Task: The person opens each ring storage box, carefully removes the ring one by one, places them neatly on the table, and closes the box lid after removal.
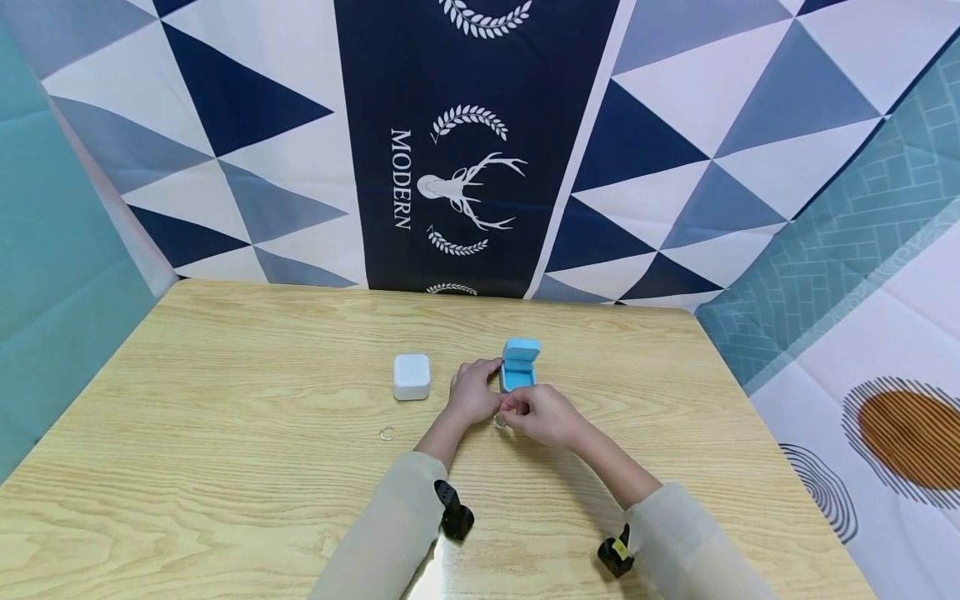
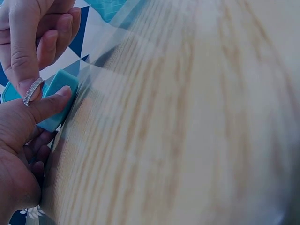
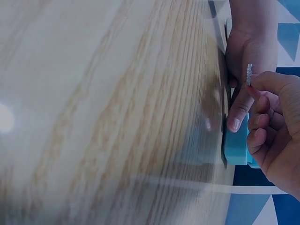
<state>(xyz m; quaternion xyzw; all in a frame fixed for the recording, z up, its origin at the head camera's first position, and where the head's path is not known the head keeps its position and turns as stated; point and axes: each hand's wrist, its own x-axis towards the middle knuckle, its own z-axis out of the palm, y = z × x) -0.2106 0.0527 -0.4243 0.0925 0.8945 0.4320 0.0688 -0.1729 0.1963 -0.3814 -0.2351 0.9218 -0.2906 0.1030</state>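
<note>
A light-blue ring box (image 1: pixel 519 377) stands on the table with its lid raised. My left hand (image 1: pixel 474 392) grips it from the left; in the left wrist view the thumb (image 2: pixel 54 104) lies along the box's front. Close over the box's near side, my right hand (image 1: pixel 551 415) pinches a silver ring (image 2: pixel 33 91) set with small stones between thumb and forefinger. The same ring (image 3: pixel 249 75) sticks up from those fingertips in the right wrist view. Much of the box's inside is hidden there by the right hand.
Left of the hands stands a small white box (image 1: pixel 411 377) with rounded corners. A thin gold-coloured ring (image 1: pixel 387 433) lies on the wooden table (image 1: pixel 225 400) in front of it. Patterned cloth (image 1: pixel 465 150) hangs along the table's back edge.
</note>
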